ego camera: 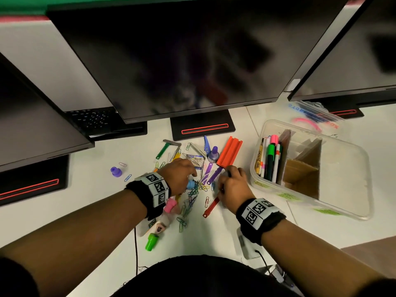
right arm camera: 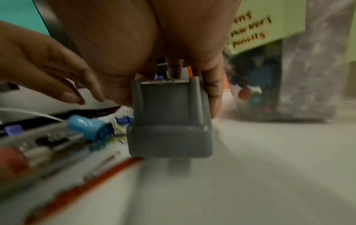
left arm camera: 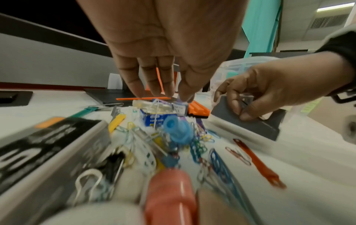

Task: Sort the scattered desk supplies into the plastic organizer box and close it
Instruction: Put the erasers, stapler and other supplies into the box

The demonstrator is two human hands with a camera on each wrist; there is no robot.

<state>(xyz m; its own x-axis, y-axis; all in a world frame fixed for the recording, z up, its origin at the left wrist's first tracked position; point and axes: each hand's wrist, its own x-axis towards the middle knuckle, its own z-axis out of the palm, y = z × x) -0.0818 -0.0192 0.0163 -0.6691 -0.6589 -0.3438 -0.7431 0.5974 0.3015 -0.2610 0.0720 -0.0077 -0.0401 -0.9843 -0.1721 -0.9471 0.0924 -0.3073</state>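
Observation:
My left hand reaches down with straight fingers onto a small clear box of paper clips in the middle of the scattered pile. Under it lie loose coloured paper clips and a blue stamp. To the right, my right hand grips a grey stapler just above the desk, thumb on one side and fingers on the other. The clear plastic organizer box stands open at the right. Markers fill its left compartment, beside cardboard dividers.
An orange-red bar, a purple ink bottle, a red strip, a green stamp and a purple stamp lie about. Dark monitors and their bases border the far side. A zip bag lies behind the box.

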